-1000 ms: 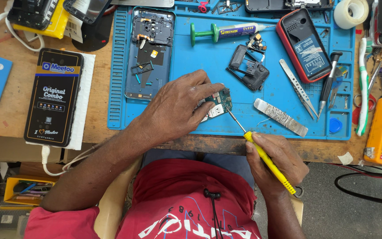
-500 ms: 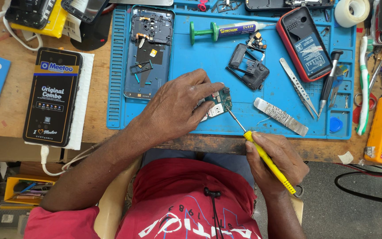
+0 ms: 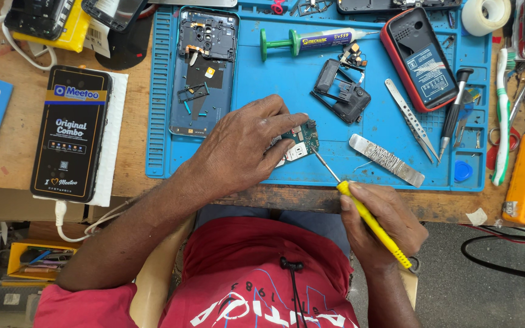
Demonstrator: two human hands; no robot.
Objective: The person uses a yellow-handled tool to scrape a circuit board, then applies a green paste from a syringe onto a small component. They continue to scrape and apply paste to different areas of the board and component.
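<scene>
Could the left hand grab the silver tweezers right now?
Probably not easily: the left hand presses on the small green circuit board, and the silver metal tweezers lie further right on the blue mat.

Opened phone back [image 3: 203, 73]; green syringe [image 3: 311, 41], tweezers [image 3: 411, 118], tape roll [image 3: 486, 14]
</scene>
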